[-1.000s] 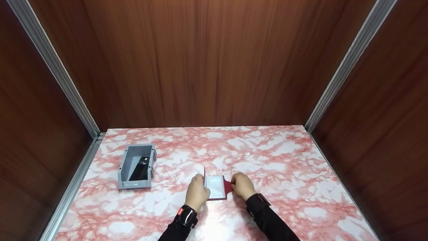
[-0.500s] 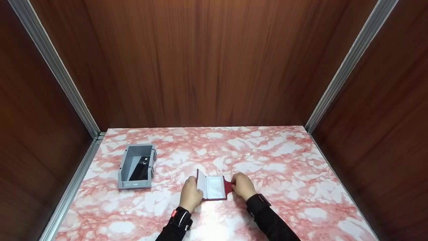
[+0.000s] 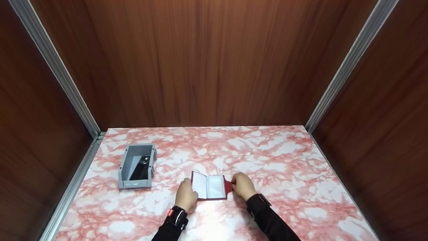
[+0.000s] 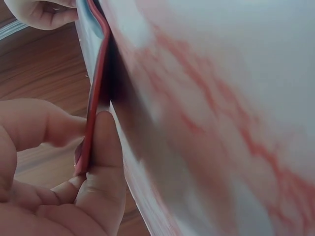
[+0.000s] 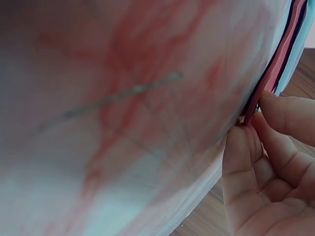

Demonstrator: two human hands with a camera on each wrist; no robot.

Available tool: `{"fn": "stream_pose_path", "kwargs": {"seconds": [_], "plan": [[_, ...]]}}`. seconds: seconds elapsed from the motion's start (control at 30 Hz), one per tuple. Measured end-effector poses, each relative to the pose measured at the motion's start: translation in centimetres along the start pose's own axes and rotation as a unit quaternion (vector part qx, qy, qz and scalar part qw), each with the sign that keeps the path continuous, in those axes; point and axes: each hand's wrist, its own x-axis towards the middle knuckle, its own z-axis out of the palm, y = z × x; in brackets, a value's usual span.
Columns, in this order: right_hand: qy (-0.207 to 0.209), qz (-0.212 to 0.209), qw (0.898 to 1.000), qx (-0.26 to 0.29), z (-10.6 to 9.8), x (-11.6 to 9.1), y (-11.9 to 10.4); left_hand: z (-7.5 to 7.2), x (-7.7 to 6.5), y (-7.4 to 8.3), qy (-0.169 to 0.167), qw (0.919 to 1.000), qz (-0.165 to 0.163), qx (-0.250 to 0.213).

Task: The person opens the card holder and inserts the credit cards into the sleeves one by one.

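A small red card holder lies opened out on the table in the head view, pale clear sleeves showing inside. My left hand pinches its left cover, which tilts up from the table. In the left wrist view that cover's red edge runs between the thumb and fingers of the left hand. On the other side, my right hand pinches the red closing flap. The right wrist view shows the flap's tip between the thumb and fingers of the right hand.
A grey plastic bin stands at the left of the table, a black object inside it. Brown wood-grain panels and metal posts enclose the red-and-white marbled table at the back and sides.
My left hand has moved left and lowered the card holder's left cover from upright to a shallow slant, baring the inside. The right hand has stayed at the flap.
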Motion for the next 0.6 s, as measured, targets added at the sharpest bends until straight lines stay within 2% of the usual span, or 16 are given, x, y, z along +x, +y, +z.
{"fn": "stream_pose_path", "kwargs": {"seconds": [0.13, 0.3, 0.6], "plan": [[0.001, 0.0, 1.0, 0.001, 0.05, -0.03, 0.09, -0.27, 0.11, -0.24, -0.021, 0.9996, -0.015, 0.014], [0.002, 0.0, 1.0, 0.0, 0.13, 0.0, 0.19, -0.51, 0.34, -0.62, -0.036, 0.9987, -0.014, 0.032], [0.008, -0.006, 1.0, -0.002, 0.21, -0.02, 0.18, -0.77, 0.41, -0.78, -0.041, 0.9977, -0.013, 0.052]]}}
